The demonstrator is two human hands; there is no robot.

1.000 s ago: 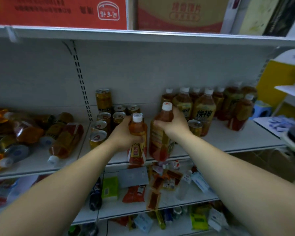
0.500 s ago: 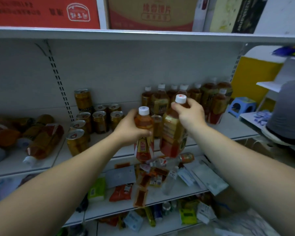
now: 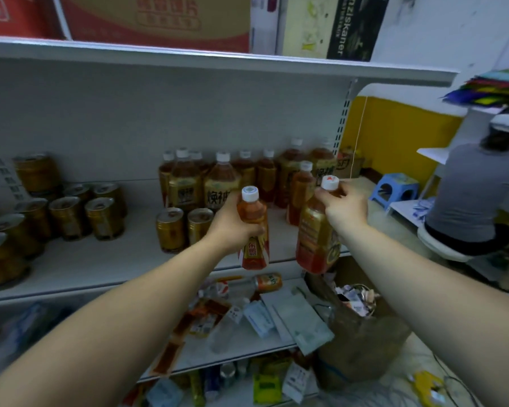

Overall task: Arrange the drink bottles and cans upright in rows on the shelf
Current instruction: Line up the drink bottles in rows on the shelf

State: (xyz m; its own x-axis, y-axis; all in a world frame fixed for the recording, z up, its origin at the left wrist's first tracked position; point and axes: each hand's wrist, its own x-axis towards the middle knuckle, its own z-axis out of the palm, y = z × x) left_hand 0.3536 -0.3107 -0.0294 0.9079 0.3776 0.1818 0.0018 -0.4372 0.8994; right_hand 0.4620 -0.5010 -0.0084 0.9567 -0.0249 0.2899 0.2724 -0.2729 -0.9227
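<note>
Both bottles are now travelling rightward with my view, which is swinging toward the right end of the shelf, so the cans are sliding into the left of the frame. I am carrying the small bottle at frame centre, my left hand wrapped around its middle, and the larger bottle just right of it, my right hand pinching it by the neck under the white cap. Both are hanging upright in front of the shelf edge, not yet set down. Behind them the standing bottles are filling the back right of the shelf, with two loose cans in front. I judge I am bringing this pair to the bare patch beside that group.
</note>
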